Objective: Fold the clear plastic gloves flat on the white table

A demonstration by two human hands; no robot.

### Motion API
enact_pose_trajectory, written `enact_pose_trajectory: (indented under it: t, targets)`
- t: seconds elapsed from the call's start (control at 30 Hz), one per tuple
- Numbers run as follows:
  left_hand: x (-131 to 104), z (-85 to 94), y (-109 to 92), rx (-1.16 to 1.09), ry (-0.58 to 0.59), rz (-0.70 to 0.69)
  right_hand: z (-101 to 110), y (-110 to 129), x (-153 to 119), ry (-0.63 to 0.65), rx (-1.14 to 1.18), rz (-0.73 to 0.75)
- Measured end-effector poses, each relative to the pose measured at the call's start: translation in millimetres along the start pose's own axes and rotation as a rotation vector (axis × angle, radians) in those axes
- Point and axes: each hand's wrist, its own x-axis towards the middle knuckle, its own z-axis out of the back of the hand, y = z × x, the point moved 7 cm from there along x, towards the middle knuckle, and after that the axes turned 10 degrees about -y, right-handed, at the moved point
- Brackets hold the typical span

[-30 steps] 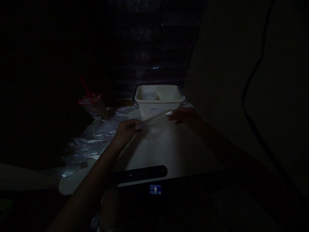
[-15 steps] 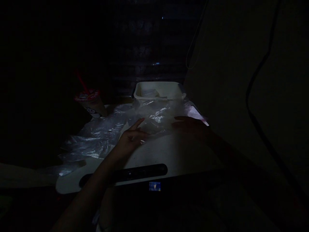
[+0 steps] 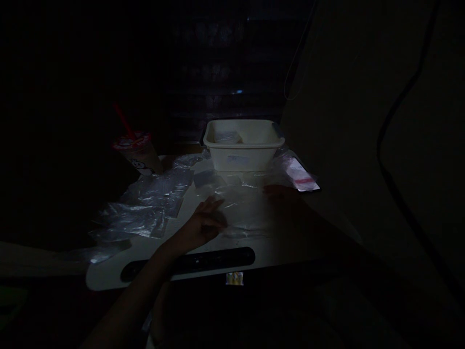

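A clear plastic bag [image 3: 241, 208] lies spread on the white table in front of me. My left hand [image 3: 201, 225] is at its left edge, thumb and a curled finger closed on the near left corner, the other fingers stretched forward. My right hand [image 3: 281, 192] is at the bag's right side, deep in shadow. Its fingertips point left over the plastic, but I cannot make out whether they grip it. More clear plastic bags [image 3: 145, 211] lie in a crumpled pile left of my left hand.
Behind the bag stands a white plastic bin [image 3: 243, 157] with a clear packet [image 3: 227, 137] inside. A lit phone [image 3: 301, 175] lies at right, partly under plastic. A cup with red straw [image 3: 140, 157] stands at left. The white table [image 3: 105, 278] has a dark slot [image 3: 218, 259] near its front edge.
The plastic bag has come down from in front of the bin and toward me, lying flatter. My left hand has moved nearer and lower; my right has shifted slightly. The bin's front now shows.
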Motion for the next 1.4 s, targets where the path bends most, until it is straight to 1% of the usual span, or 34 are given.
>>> enact_pose_trajectory:
  t: [0.07, 0.13, 0.17, 0.27, 0.33, 0.4, 0.47, 0.53, 0.6, 0.67, 0.73, 0.8, 0.9, 1.0, 1.07, 1.17, 1.3, 1.4]
  targets:
    - [-2, 1.8, 1, 0.045, 0.002, 0.013, 2, 1, -4, -0.011, -0.107, -0.017]
    - [-3, 7.9, 1, 0.038, -0.025, 0.02, 3, 5, -8, 0.014, -0.22, -0.009]
    - [-3, 12.6, 0, 0.018, -0.051, 0.018, 4, 6, -10, 0.032, -0.264, -0.003]
    - [-1, 31.2, -2, -0.007, -0.184, 0.032, 11, 7, -15, 0.056, -0.41, -0.012]
    - [1, 37.6, -8, 0.054, -0.239, 0.054, 21, 8, -16, -0.001, -0.557, -0.012]
    - [3, 32.2, -21, 0.129, -0.23, 0.06, 27, 13, -17, -0.083, -0.693, 0.051]
    - [6, 15.1, -38, 0.174, -0.179, 0.061, 20, 22, -20, -0.1, -0.753, 0.201]
    - [7, -7.8, -55, 0.227, -0.125, 0.065, 1, 30, -28, -0.025, -0.74, 0.384]
    - [7, -29.6, -69, 0.297, -0.089, 0.067, -19, 36, -39, 0.064, -0.719, 0.538]
    - [6, -45.1, -73, 0.378, -0.069, 0.093, -34, 39, -49, 0.123, -0.724, 0.623]
    - [5, -53.8, -71, 0.456, -0.048, 0.12, -41, 38, -54, 0.151, -0.75, 0.646]
    - [4, -56.7, -68, 0.515, -0.032, 0.127, -41, 31, -54, 0.159, -0.781, 0.626]
    - [2, -55.3, -65, 0.554, -0.012, 0.107, -35, 15, -47, 0.165, -0.821, 0.584]
    - [-1, -53.1, -65, 0.558, 0.016, 0.096, -26, 0, -36, 0.154, -0.851, 0.544]
    - [-2, -52.2, -68, 0.549, 0.023, 0.084, -22, -3, -29, 0.129, -0.863, 0.519]
    - [-5, -52.2, -72, 0.519, 0.025, 0.055, -23, 8, -25, 0.108, -0.851, 0.54]
    - [-8, -53.3, -74, 0.487, 0.044, 0.035, -45, 40, -33, 0.191, -0.748, 0.686]
    - [-10, -53.5, -74, 0.464, 0.065, 0.018, -57, 51, -35, 0.229, -0.718, 0.723]
